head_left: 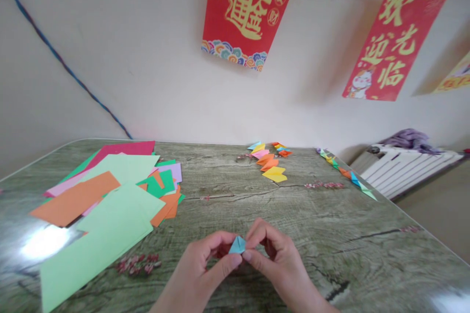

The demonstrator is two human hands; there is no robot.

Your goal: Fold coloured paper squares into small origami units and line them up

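Observation:
A small folded piece of light blue paper [237,245] is pinched between both my hands just above the near edge of the table [227,195]. My left hand [200,271] grips it from the left with thumb and fingers closed. My right hand [273,257] grips it from the right, fingers curled over its top. Most of the blue piece is hidden by my fingertips.
A loose pile of coloured paper sheets [110,200], green, orange, pink and red, lies at the left. Several small folded paper pieces [270,161] sit at the far middle, more [347,173] along the right edge. A white radiator [404,166] stands beyond the table.

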